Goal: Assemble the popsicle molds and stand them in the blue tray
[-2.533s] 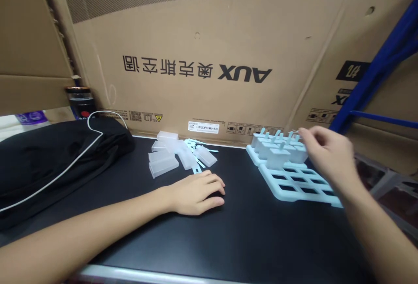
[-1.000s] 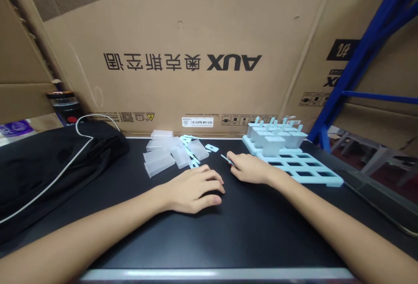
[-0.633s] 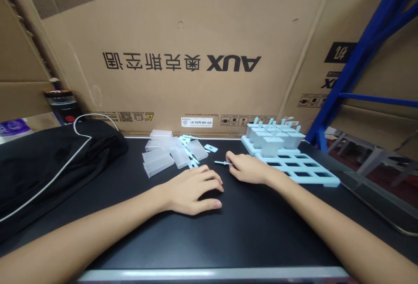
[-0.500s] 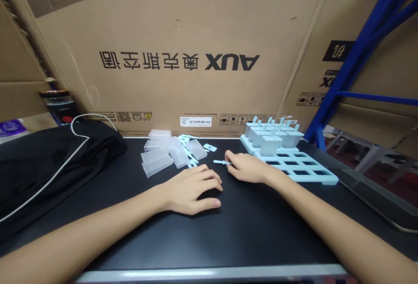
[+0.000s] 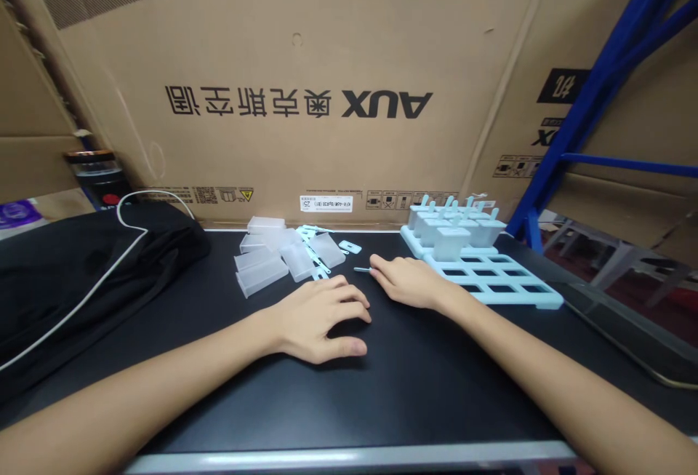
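My right hand [image 5: 406, 280] pinches a light blue popsicle stick [image 5: 362, 269], whose thin end points left just above the black tabletop. Fingers apart and holding nothing, my left hand [image 5: 327, 318] rests on the table in front of a loose pile. That pile has several translucent popsicle mould cups [image 5: 262, 275] lying on their sides, with more light blue sticks [image 5: 321, 264] among them. A single blue stick with a flat cap [image 5: 350, 247] lies just right of the pile. Beyond my right wrist is a light blue rack [image 5: 531, 293] with rectangular holes.
Several mould cups with blue sticks [image 5: 451, 238] stand upright in the rack's rear part. Black cloth [image 5: 98, 264] and a white cable [image 5: 117, 265] lie at the left, near a dark jar [image 5: 98, 175]. A large cardboard box [image 5: 305, 148] walls the back; a blue metal frame [image 5: 594, 97] rises at the right.
My right hand has shifted slightly left and turned, so the stick in it now shows edge-on, with less of it visible. My left hand has stayed almost still.
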Demonstrator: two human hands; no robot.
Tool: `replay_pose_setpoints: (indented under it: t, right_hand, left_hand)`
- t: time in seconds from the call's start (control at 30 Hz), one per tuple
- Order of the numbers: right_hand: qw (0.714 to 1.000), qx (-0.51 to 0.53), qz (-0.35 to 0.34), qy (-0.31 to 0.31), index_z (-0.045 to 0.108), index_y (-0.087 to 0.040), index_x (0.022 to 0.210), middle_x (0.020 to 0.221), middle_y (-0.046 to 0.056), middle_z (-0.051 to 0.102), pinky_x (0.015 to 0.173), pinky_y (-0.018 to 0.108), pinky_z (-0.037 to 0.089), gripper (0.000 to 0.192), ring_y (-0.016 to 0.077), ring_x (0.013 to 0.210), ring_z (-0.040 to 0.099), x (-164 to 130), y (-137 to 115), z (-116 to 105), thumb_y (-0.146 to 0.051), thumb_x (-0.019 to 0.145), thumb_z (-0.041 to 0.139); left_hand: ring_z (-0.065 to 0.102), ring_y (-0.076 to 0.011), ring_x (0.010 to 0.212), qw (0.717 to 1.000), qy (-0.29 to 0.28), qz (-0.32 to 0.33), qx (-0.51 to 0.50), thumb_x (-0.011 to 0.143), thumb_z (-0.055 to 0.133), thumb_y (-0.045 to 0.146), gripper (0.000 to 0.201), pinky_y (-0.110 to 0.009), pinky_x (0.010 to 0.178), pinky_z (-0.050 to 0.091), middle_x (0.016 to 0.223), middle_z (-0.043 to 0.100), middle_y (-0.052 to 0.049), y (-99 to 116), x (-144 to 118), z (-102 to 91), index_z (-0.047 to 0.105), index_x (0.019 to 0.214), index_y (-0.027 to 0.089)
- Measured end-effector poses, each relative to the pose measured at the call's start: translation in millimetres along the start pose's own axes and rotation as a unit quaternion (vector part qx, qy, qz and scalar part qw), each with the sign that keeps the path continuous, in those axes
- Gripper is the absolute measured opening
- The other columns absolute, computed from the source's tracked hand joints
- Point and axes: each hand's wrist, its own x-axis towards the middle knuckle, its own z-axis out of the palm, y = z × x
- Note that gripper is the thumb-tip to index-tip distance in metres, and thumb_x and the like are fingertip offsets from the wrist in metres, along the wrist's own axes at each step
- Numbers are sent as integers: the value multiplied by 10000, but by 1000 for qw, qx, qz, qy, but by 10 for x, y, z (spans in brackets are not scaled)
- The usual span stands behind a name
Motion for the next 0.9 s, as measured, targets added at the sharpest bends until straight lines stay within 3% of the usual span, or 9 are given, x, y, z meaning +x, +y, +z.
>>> replay_pose_setpoints:
  t: [0.17,0.27,0.43,0.53,0.67,0.8,0.9]
  right_hand:
    - [999,0,12,40,503,-212,1032,908,96,701,595,299,311,198,254,784,666,21,1,35,-213,953,321]
    - [996,40,14,84,512,-191,1058,967,96,692,644,291,361,245,228,842,659,33,-21,84,-119,892,347]
    - [987,100,29,119,492,-164,1290,1182,114,663,867,294,410,385,220,1067,627,294,-111,203,-205,919,396]
    - [987,107,59,105,452,-192,1391,1235,109,661,892,321,408,468,236,1104,623,546,-141,251,-254,929,407]
    - [985,109,84,102,584,-207,1189,1065,95,719,801,326,407,327,256,986,660,626,-123,283,-339,930,434]
    - [983,120,97,104,575,-233,1075,905,55,719,659,283,357,239,236,850,665,462,-71,306,-368,906,473]
    - [978,134,117,108,571,-238,993,861,49,704,605,272,316,202,226,786,651,412,-41,315,-377,917,446]
  left_hand:
    - [556,-232,1096,1000,15,6,-2,939,507,535,380,-371,939,473,1270,625,-26,1,3,9,630,1164,255]
    - [560,-222,1089,1000,24,9,-2,963,483,497,348,-362,954,469,1253,631,-31,-12,8,22,630,1155,247]
    - [558,-214,1082,1000,17,4,1,984,456,445,307,-357,956,468,1246,630,-21,-24,12,45,615,1153,244]
    - [558,-209,1077,1000,15,4,4,985,453,414,283,-347,945,476,1231,629,-23,-18,15,52,612,1145,243]
    - [559,-216,1080,998,38,-14,42,972,457,364,257,-368,949,480,1226,617,-48,-21,25,59,622,1111,223]
    - [473,-303,1248,976,111,-118,143,954,449,328,326,-476,1014,434,1376,532,-102,-85,22,104,597,1216,203]
    - [422,-342,1324,960,121,-173,181,957,441,354,411,-522,1070,381,1423,511,-125,-140,7,151,554,1316,191]
